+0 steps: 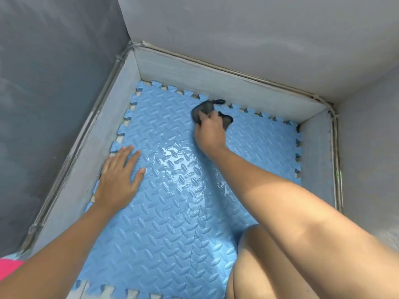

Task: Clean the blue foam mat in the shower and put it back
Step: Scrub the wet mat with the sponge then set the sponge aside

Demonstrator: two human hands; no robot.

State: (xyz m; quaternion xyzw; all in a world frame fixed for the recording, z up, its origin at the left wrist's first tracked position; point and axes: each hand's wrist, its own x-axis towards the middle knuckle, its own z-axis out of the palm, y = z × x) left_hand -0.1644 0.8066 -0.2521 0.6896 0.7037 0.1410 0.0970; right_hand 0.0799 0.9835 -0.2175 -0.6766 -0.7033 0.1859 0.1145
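Observation:
The blue foam mat (pixel 172 212), with a raised tread pattern and toothed interlocking edges, lies flat on the floor of the shower tray. Its middle is wet and shiny. My left hand (pixel 119 179) rests flat on the mat near its left edge, fingers spread, holding nothing. My right hand (pixel 210 131) is stretched to the far side of the mat and grips a dark grey cloth (pixel 204 110) with a small loop, pressed against the mat's surface close to the back wall.
A low grey rim (pixel 216 80) walls the tray on the left, back and right, with grey walls above. My bare knee (pixel 269 262) is over the mat's near right part. A pink bit of clothing (pixel 8 268) shows at the lower left.

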